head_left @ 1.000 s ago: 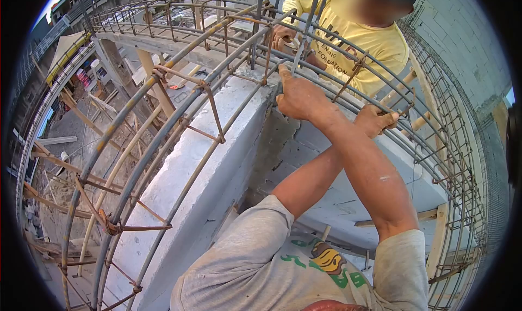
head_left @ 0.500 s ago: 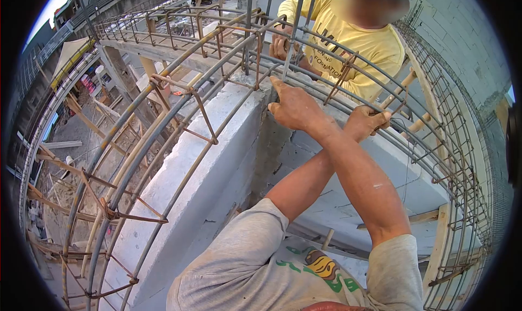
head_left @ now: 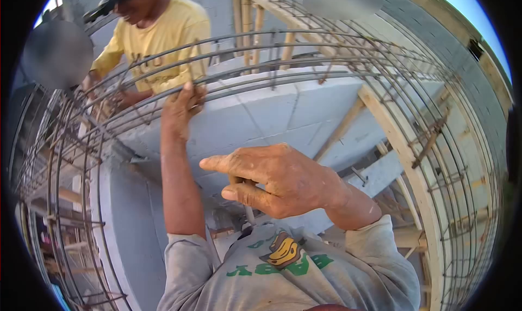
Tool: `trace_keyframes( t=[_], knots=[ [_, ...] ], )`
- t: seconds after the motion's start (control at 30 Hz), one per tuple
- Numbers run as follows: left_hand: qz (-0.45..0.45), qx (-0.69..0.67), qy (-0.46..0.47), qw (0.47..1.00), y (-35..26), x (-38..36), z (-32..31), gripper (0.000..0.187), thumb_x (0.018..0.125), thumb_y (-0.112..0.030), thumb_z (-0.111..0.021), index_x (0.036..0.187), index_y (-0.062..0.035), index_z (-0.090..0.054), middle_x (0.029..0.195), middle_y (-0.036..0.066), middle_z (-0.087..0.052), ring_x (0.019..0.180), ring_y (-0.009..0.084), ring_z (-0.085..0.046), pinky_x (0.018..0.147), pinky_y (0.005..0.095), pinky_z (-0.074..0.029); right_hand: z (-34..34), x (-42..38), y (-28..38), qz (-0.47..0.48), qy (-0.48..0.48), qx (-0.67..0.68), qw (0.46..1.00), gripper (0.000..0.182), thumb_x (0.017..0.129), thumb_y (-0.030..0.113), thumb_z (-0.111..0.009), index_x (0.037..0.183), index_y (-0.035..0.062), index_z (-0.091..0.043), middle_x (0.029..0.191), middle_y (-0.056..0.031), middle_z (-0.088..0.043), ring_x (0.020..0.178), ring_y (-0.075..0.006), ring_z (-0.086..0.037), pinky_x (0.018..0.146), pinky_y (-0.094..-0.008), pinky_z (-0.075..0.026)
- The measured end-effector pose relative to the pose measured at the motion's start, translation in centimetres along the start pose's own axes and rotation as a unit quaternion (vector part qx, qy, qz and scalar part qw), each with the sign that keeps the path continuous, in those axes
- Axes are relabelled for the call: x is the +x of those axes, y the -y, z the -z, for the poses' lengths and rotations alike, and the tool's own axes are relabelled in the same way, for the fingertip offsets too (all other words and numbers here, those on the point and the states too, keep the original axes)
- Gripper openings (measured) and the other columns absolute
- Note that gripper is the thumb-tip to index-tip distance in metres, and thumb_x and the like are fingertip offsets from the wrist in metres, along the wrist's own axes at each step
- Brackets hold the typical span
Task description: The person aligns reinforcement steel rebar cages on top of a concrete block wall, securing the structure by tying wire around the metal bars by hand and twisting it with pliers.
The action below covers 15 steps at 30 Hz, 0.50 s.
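My left hand [head_left: 184, 105] reaches up to the top of the block wall, its fingers wrapped round a long steel reinforcing bar [head_left: 228, 95] of the horizontal rebar cage. In front of my chest hangs my right hand [head_left: 266, 180], away from the steel. Its index finger and thumb stick out to the left with a gap between them, the other fingers are partly curled, and I see nothing held. Just below the cage runs the pale block wall [head_left: 261, 112].
A person in a yellow shirt [head_left: 163, 39] stands behind the cage at upper left, hands near the bars. A curved rebar cage [head_left: 451, 169] and a timber board [head_left: 402, 148] run down the right. More upright bars [head_left: 60, 202] stand at left.
The view has swung right, so the person in yellow now appears at left. My right hand has come back from the bars to my chest, uncrossing my arms. My left hand stays on the rebar.
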<state>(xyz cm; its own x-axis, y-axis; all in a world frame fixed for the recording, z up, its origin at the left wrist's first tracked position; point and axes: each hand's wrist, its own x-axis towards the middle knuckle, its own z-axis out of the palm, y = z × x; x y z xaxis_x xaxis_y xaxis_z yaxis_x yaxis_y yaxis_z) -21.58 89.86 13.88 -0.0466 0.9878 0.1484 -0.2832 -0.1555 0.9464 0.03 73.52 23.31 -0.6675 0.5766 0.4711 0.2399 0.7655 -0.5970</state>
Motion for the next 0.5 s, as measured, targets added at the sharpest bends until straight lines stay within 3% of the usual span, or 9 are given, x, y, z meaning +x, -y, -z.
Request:
trace_keyframes(
  t=[0.1,0.13,0.2,0.23,0.27,0.33,0.43,0.47,0.5],
  knots=[
    [-0.004,-0.006,-0.019,1.000,1.0,1.1,1.2,0.042,0.090,-0.045,-0.063,0.107,-0.0063,-0.063,0.107,0.006,-0.068,0.102,0.0149,-0.063,0.078,0.0270,-0.045,6.6,-8.1,0.9,-0.080,-0.166,-0.116,0.976,0.039,0.089,0.018,-0.065,0.124,0.0006,-0.059,0.077,-0.0085,-0.063,0.067,-0.0192,-0.061,0.062,-0.0320,-0.049],
    [0.027,0.018,0.019,0.999,0.9,1.7,2.5,0.041,0.092,-0.044,-0.062,0.112,-0.0078,-0.060,0.111,0.006,-0.067,0.105,0.0151,-0.062,0.078,0.0272,-0.045,8.6,-11.0,1.4,-0.110,-0.221,-0.161,0.956,0.038,0.090,0.020,-0.065,0.122,0.0003,-0.060,0.077,-0.0073,-0.063,0.066,-0.0173,-0.060,0.061,-0.0301,-0.048],
    [0.001,-0.018,0.022,1.000,2.3,3.0,4.6,0.038,0.096,-0.039,-0.058,0.117,-0.0074,-0.057,0.111,0.004,-0.066,0.105,0.0147,-0.061,0.078,0.0256,-0.045,11.7,-16.8,3.1,-0.205,-0.343,-0.238,0.885,0.033,0.089,0.015,-0.064,0.115,-0.0035,-0.062,0.079,-0.0115,-0.063,0.060,-0.0200,-0.056,0.059,-0.0319,-0.047],
    [-0.011,-0.028,0.041,0.999,2.9,3.6,5.5,0.037,0.097,-0.037,-0.057,0.117,-0.0068,-0.057,0.112,0.003,-0.066,0.105,0.0143,-0.061,0.078,0.0246,-0.045,13.0,-19.2,3.9,-0.237,-0.396,-0.302,0.834,0.033,0.088,0.015,-0.065,0.116,-0.0027,-0.062,0.075,-0.0092,-0.061,0.060,-0.0147,-0.053,0.058,-0.0287,-0.045],
    [-0.016,-0.030,0.052,0.998,2.9,3.5,5.0,0.036,0.097,-0.037,-0.056,0.118,-0.0067,-0.057,0.111,0.003,-0.066,0.104,0.0139,-0.061,0.077,0.0240,-0.046,13.8,-21.3,5.0,-0.273,-0.455,-0.356,0.769,0.032,0.089,0.015,-0.065,0.115,-0.0030,-0.062,0.074,-0.0089,-0.061,0.062,-0.0145,-0.055,0.059,-0.0281,-0.045],
    [-0.026,-0.030,0.058,0.998,2.3,2.7,4.6,0.036,0.098,-0.036,-0.055,0.118,-0.0063,-0.057,0.110,0.003,-0.066,0.103,0.0133,-0.061,0.077,0.0229,-0.046,14.9,-24.9,6.0,-0.333,-0.550,-0.349,0.682,0.030,0.090,0.016,-0.064,0.114,-0.0017,-0.063,0.078,-0.0095,-0.062,0.067,-0.0175,-0.058,0.063,-0.0302,-0.047],
    [-0.045,-0.034,-0.010,0.998,2.7,2.6,4.0,0.036,0.098,-0.034,-0.056,0.119,-0.0054,-0.056,0.109,0.004,-0.066,0.101,0.0140,-0.062,0.074,0.0232,-0.048,15.4,-26.6,4.3,-0.327,-0.474,-0.516,0.635,0.030,0.090,0.018,-0.064,0.113,-0.0002,-0.064,0.091,-0.0119,-0.064,0.082,-0.0231,-0.061,0.074,-0.0340,-0.048],
    [-0.041,-0.031,0.026,0.998,2.9,3.0,5.0,0.035,0.097,-0.033,-0.056,0.118,-0.0047,-0.057,0.107,0.005,-0.066,0.099,0.0156,-0.063,0.072,0.0244,-0.049,15.6,-26.3,3.4,-0.317,-0.419,-0.610,0.593,0.036,0.089,0.024,-0.066,0.116,0.0008,-0.061,0.103,-0.0156,-0.062,0.099,-0.0288,-0.058,0.086,-0.0398,-0.047],
    [-0.054,-0.042,0.008,0.998,2.6,2.2,3.7,0.034,0.097,-0.032,-0.057,0.116,-0.0043,-0.057,0.105,0.005,-0.066,0.098,0.0167,-0.064,0.071,0.0244,-0.049,16.1,-25.7,2.7,-0.329,-0.401,-0.639,0.567,0.039,0.090,0.027,-0.065,0.119,0.0008,-0.060,0.106,-0.0167,-0.061,0.102,-0.0306,-0.056,0.089,-0.0411,-0.045]
  ],
)
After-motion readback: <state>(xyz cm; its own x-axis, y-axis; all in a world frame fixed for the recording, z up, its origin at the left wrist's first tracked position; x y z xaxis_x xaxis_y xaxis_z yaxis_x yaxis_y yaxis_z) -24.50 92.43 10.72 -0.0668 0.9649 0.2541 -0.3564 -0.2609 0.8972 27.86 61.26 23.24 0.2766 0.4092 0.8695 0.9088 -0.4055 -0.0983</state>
